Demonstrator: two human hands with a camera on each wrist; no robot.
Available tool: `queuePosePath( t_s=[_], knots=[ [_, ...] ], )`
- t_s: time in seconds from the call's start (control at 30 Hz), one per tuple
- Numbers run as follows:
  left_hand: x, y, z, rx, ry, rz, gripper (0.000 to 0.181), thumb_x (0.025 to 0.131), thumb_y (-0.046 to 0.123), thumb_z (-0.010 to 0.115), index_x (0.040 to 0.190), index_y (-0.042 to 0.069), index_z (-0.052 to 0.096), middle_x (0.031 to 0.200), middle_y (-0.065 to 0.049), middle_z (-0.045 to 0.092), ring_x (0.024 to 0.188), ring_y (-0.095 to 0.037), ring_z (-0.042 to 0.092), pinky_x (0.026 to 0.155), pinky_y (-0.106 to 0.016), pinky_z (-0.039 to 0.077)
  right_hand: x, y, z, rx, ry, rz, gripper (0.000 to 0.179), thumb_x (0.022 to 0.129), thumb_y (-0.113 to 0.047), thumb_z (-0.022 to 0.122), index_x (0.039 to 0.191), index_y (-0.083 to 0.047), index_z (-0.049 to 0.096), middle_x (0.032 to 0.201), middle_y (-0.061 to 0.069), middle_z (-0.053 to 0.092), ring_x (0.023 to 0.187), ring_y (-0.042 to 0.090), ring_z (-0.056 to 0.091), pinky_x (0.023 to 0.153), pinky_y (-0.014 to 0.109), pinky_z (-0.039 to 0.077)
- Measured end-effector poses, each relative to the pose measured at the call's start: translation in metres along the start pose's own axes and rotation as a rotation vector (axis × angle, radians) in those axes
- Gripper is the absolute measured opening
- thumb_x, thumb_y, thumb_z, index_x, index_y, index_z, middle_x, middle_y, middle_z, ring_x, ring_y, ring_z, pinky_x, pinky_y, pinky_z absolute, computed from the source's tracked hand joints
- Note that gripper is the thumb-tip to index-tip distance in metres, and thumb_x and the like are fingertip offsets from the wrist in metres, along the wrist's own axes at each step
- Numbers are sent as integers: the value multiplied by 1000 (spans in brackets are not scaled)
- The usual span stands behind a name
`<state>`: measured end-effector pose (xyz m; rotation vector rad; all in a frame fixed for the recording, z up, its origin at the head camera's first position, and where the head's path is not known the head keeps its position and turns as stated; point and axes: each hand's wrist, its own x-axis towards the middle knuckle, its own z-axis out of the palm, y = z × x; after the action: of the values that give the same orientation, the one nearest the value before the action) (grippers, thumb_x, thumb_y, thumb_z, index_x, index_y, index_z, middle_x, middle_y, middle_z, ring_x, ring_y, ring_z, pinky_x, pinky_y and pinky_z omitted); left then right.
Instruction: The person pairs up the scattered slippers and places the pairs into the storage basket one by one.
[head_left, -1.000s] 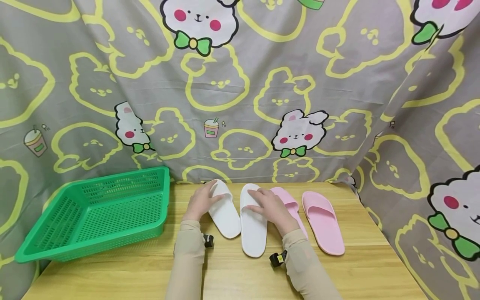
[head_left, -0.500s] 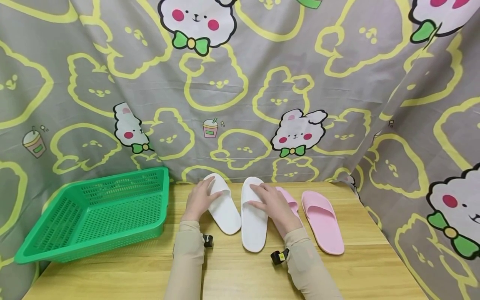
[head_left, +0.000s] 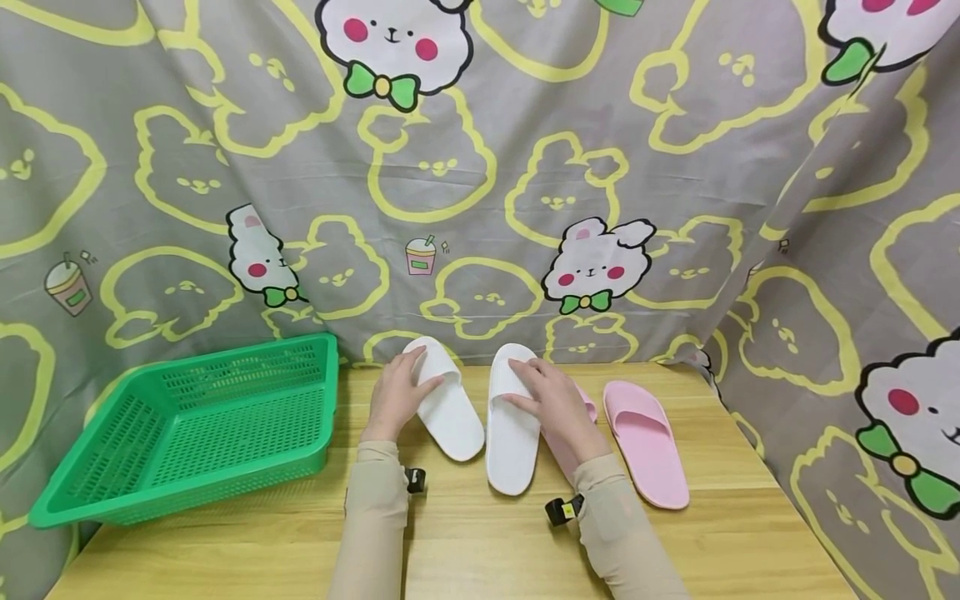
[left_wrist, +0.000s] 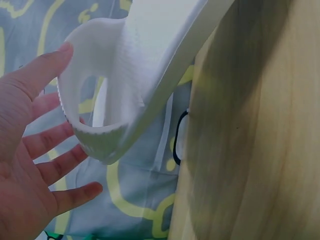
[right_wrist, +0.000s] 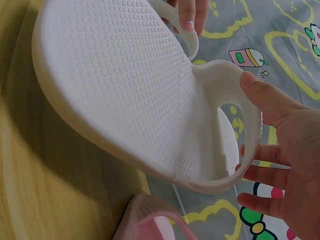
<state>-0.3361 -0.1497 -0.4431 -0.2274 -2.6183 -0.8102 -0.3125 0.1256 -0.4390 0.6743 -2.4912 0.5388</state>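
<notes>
Two white slippers are side by side, toes away from me. My left hand (head_left: 396,396) grips the left white slipper (head_left: 453,429) by its strap; in the left wrist view, the thumb lies on the strap (left_wrist: 100,40) and the other fingers are spread along its far side. My right hand (head_left: 562,408) holds the right white slipper (head_left: 513,454) likewise, thumb on the strap's edge and fingers against its side in the right wrist view. Both wrist views show the slippers tilted, with shadows on the wood. Their toe ends overlap the curtain in the head view.
A pink slipper (head_left: 651,450) lies on the wooden table (head_left: 480,550) at the right. Its mate (head_left: 560,450) is partly hidden behind my right hand. On the left stands a green perforated basket (head_left: 322,457). A patterned curtain (head_left: 480,192) hangs behind the table.
Both white slippers have shifted upward in the head view, held by my hands. The right one has also drifted slightly right, widening the gap between their toes. Basket and pink slippers stay put.
</notes>
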Motion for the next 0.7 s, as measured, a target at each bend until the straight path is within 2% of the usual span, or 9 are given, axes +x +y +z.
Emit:
queuePosePath(
  t_s=[0.23, 0.47, 0.7],
  knots=[
    [0, 2, -2, -5, 41, 16, 66, 75, 52, 64, 131, 22, 46, 127, -8, 53, 113, -32, 49, 95, -46, 40, -1, 2, -6, -3, -4, 58, 59, 78, -51, 59, 131, -26, 47, 113, 4, 54, 100, 21, 53, 84, 41, 47],
    [-2, 5, -4, -19, 98, 33, 64, 74, 52, 64, 128, 21, 48, 125, -7, 54, 110, -32, 50, 93, -46, 42, -1, 4, -10, 2, 46, 48, 60, 77, -50, 62, 129, -24, 49, 112, 5, 56, 100, 21, 53, 86, 40, 46],
    [0, 6, -4, -43, 139, 55, 63, 74, 51, 65, 126, 19, 50, 122, -6, 55, 109, -32, 51, 93, -45, 42, -1, 5, -14, 9, 64, 82, 63, 77, -49, 63, 132, -23, 46, 115, 7, 54, 104, 25, 52, 90, 44, 44]
  ],
)
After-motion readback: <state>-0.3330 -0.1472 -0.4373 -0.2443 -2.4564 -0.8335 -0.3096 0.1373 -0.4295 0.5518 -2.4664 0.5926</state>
